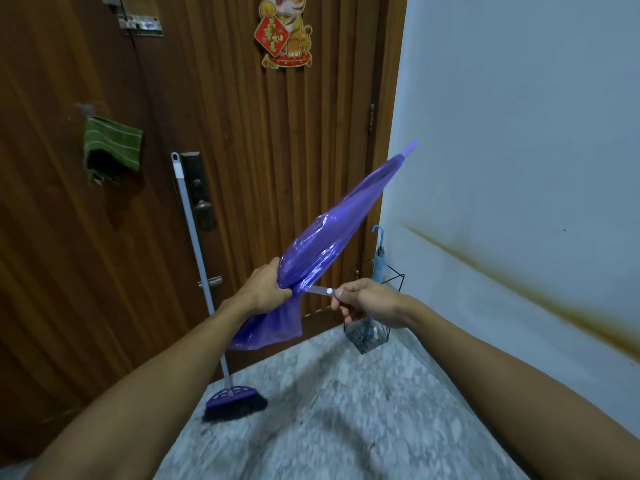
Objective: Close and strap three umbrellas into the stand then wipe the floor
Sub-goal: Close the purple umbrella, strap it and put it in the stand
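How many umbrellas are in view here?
2: a purple umbrella held in both hands, and a blue umbrella standing in the wire stand by the door. Others may be out of view.

A translucent purple umbrella point(332, 233), closed but loosely gathered, slants across mid-frame, tip toward the upper right, its strap point(322, 290) unfastened. At lower right of centre, a wire stand point(372, 323) on the floor holds a light-blue umbrella point(378, 261) upright.
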